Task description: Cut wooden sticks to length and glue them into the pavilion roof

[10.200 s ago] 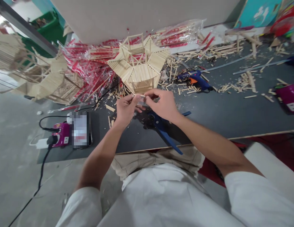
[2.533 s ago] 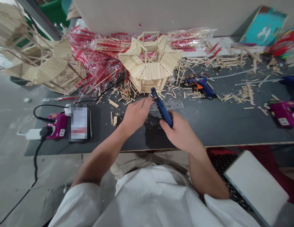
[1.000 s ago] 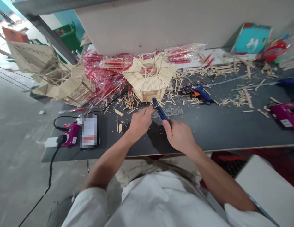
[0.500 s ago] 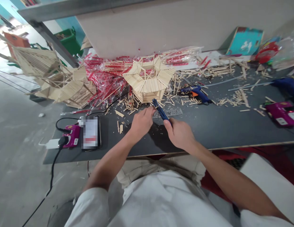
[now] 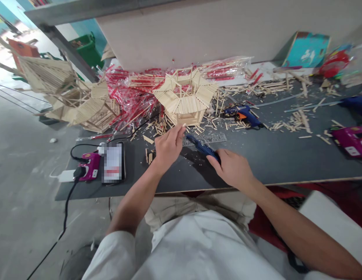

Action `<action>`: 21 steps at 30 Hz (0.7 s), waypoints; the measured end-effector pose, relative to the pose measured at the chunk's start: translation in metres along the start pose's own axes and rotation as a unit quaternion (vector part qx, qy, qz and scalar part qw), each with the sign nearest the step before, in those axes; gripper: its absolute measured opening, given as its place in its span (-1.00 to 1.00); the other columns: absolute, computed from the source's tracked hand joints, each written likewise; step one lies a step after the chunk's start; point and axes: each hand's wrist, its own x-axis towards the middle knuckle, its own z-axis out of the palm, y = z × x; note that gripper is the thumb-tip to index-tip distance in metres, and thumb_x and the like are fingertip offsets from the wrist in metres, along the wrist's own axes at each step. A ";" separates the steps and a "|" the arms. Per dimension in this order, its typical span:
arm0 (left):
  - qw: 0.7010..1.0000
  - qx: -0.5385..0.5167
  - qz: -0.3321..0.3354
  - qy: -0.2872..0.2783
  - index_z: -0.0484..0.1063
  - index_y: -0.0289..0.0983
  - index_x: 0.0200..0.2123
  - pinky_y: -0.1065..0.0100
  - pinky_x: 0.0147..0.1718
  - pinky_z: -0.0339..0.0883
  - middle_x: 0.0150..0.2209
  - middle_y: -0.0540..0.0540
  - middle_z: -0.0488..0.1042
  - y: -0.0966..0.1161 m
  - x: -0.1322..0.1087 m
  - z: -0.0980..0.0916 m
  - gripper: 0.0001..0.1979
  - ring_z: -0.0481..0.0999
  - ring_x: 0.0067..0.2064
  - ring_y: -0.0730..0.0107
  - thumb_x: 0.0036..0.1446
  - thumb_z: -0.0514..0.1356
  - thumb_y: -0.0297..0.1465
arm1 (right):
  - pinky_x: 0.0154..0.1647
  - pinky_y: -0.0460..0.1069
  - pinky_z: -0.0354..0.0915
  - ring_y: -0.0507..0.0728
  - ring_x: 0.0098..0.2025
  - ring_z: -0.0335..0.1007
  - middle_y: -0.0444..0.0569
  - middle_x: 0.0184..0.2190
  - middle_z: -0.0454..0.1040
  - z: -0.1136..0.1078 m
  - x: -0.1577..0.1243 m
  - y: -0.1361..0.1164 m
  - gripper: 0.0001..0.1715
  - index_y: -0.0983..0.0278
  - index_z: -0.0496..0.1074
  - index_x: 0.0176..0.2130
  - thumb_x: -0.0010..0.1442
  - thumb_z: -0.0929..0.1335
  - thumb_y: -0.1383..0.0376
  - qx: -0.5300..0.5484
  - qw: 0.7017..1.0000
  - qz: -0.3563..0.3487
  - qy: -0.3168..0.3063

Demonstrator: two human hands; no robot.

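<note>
My left hand (image 5: pixel 168 147) is closed, with a short bamboo stick (image 5: pixel 184 125) pinched between its fingertips. The stick's pale end pokes out just in front of the small stick-built pavilion (image 5: pixel 185 99). Wrapped round a pair of blue pliers (image 5: pixel 204 148) is my right hand (image 5: pixel 233 168), to the right of the left one. The dark jaws point up and left, close to my left fingers but apart from the stick. A clear ruler (image 5: pixel 211 139) lies flat behind the pliers.
A bigger stick model (image 5: pixel 81 103) stands at the left, beside red plastic wrappers (image 5: pixel 131 95). A blue glue gun (image 5: pixel 247 116) lies among stick offcuts. A phone (image 5: pixel 113 163) and purple power strip (image 5: pixel 91 166) sit near the left front; another power strip (image 5: pixel 350 142) is at the right.
The pliers have drawn back from the left fingertips, moving down and right and tilting flatter. My left hand has shifted slightly left and up, showing the stick's end.
</note>
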 end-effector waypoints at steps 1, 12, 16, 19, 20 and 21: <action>1.000 -0.003 -0.004 0.001 0.61 -0.27 -0.02 0.47 -0.33 0.42 -0.33 -0.08 0.73 -0.001 0.001 -0.001 -0.70 0.72 -0.33 0.47 0.59 0.11 -0.27 | -0.31 0.08 0.08 0.35 -0.15 0.56 0.17 -0.22 0.61 0.001 -0.003 0.002 -0.34 0.31 0.49 -0.15 0.59 0.14 -0.12 -0.011 1.000 -0.008 0.016; 0.998 -0.048 -0.006 -0.047 0.64 -0.26 -0.04 0.46 -0.27 0.47 -0.28 -0.10 0.74 -0.010 0.008 -0.005 -0.70 0.75 -0.28 0.42 0.57 0.17 -0.21 | 0.41 0.38 0.16 0.60 0.35 0.27 0.54 0.30 0.41 0.024 -0.017 0.007 -0.03 0.64 0.26 0.42 0.51 0.24 -0.15 -0.040 0.993 -0.068 0.092; 0.992 -0.069 -0.016 -0.103 0.61 -0.25 0.03 0.44 -0.21 0.51 -0.26 -0.09 0.75 -0.014 0.015 -0.010 -0.70 0.74 -0.27 0.44 0.58 0.12 -0.24 | 0.44 0.36 0.16 0.57 0.41 0.23 0.48 0.34 0.41 0.011 -0.003 0.016 -0.09 0.60 0.32 0.40 0.54 0.21 -0.13 0.002 0.993 -0.089 0.079; 0.989 -0.073 -0.026 -0.122 0.56 -0.25 0.07 0.44 -0.18 0.52 -0.20 -0.09 0.75 -0.011 0.023 -0.016 -0.72 0.74 -0.23 0.45 0.60 0.08 -0.27 | 0.43 0.28 0.20 0.49 0.36 0.29 0.37 0.27 0.48 -0.007 0.028 0.046 -0.27 0.48 0.41 0.33 0.55 0.24 -0.04 0.029 0.990 -0.060 0.122; 0.990 -0.064 -0.028 -0.120 0.56 -0.24 0.06 0.45 -0.21 0.51 -0.20 -0.09 0.75 -0.009 0.027 -0.017 -0.72 0.73 -0.24 0.45 0.60 0.09 -0.27 | 0.41 0.28 0.20 0.50 0.34 0.31 0.40 0.26 0.47 -0.012 0.042 0.060 -0.30 0.49 0.42 0.32 0.53 0.26 0.00 0.024 0.988 -0.028 0.149; 0.991 -0.053 -0.027 -0.118 0.56 -0.24 0.04 0.45 -0.22 0.50 -0.20 -0.08 0.74 -0.006 0.031 -0.019 -0.74 0.72 -0.25 0.45 0.59 0.10 -0.26 | 0.40 0.30 0.20 0.52 0.32 0.32 0.45 0.24 0.47 -0.016 0.056 0.074 -0.30 0.52 0.41 0.32 0.51 0.28 0.02 0.012 0.986 0.016 0.165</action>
